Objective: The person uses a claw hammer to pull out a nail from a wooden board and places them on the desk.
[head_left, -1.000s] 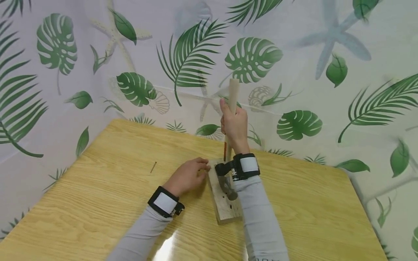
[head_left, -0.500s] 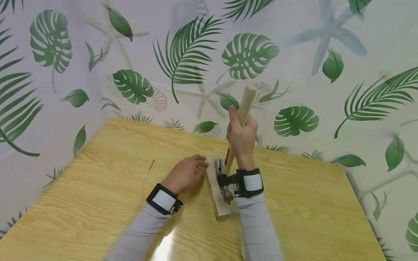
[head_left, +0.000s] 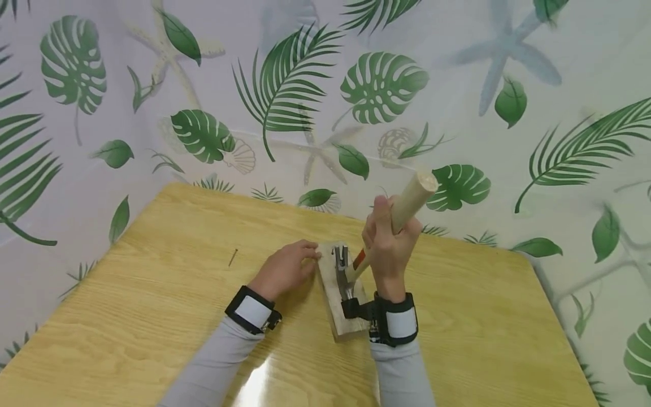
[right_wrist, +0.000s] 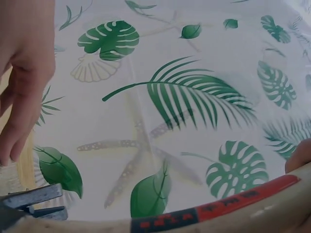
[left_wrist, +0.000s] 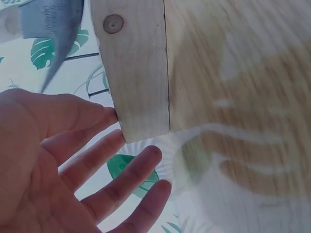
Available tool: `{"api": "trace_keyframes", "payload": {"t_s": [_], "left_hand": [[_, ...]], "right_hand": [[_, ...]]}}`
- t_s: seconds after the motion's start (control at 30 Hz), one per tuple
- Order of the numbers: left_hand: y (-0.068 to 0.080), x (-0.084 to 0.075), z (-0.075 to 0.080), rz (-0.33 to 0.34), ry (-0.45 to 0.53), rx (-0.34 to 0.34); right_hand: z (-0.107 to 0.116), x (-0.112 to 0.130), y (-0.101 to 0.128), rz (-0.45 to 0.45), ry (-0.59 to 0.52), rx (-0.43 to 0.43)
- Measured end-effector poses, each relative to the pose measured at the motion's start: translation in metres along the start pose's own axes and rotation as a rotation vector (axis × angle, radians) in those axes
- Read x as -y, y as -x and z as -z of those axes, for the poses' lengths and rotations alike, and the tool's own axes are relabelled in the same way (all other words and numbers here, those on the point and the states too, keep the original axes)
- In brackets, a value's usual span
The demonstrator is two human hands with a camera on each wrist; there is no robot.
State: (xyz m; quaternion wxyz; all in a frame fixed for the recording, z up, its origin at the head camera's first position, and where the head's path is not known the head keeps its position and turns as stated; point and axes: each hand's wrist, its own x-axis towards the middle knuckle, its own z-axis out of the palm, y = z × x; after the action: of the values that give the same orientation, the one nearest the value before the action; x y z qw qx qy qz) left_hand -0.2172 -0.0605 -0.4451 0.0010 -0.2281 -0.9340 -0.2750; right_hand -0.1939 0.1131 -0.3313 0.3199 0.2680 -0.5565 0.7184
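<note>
My right hand (head_left: 391, 243) grips the pale wooden handle of a claw hammer (head_left: 413, 202), thumb along its upper side. The handle tilts back toward me and right. The steel claw (head_left: 341, 255) faces away, low over a small wood block (head_left: 333, 299). In the right wrist view the red and black label (right_wrist: 218, 208) lines the handle, and the other hand hangs at left. My left hand (head_left: 285, 268) touches the block's far left corner with thumb and fingertips, its other fingers stretched out, as the left wrist view shows. A round knot-like mark (left_wrist: 113, 24) shows on the block's side.
A loose nail (head_left: 233, 257) lies on the wood-grain table (head_left: 168, 294), left of my left hand. A leaf-patterned cloth (head_left: 285, 186) hangs behind the table's back edge. Black straps with small cameras sit on both wrists.
The hammer handle has swung from nearly upright back toward me and to the right, my right hand lowering with it. The head has rocked on the block. My left hand stays at the corner.
</note>
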Motion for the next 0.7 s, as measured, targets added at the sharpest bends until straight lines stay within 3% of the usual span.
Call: {"api": "trace_keyframes", "payload": {"t_s": [0.17,0.43,0.53,0.63,0.7], "left_hand": [[0.001,-0.001,-0.003,-0.01,-0.029,-0.019],[0.003,0.001,-0.007,-0.03,-0.019,-0.008],[0.001,-0.001,-0.007,-0.055,-0.016,-0.052],[-0.003,-0.006,-0.007,-0.089,0.043,-0.095],[-0.005,-0.011,-0.006,-0.126,0.13,-0.082]], "right_hand": [[0.002,0.018,0.014,0.097,-0.093,-0.001],[0.006,0.031,0.021,0.099,-0.141,-0.008],[0.008,0.034,0.019,0.115,-0.154,-0.011],[0.011,0.04,0.016,0.125,-0.188,-0.018],[0.014,0.047,0.013,0.132,-0.209,-0.015]]}}
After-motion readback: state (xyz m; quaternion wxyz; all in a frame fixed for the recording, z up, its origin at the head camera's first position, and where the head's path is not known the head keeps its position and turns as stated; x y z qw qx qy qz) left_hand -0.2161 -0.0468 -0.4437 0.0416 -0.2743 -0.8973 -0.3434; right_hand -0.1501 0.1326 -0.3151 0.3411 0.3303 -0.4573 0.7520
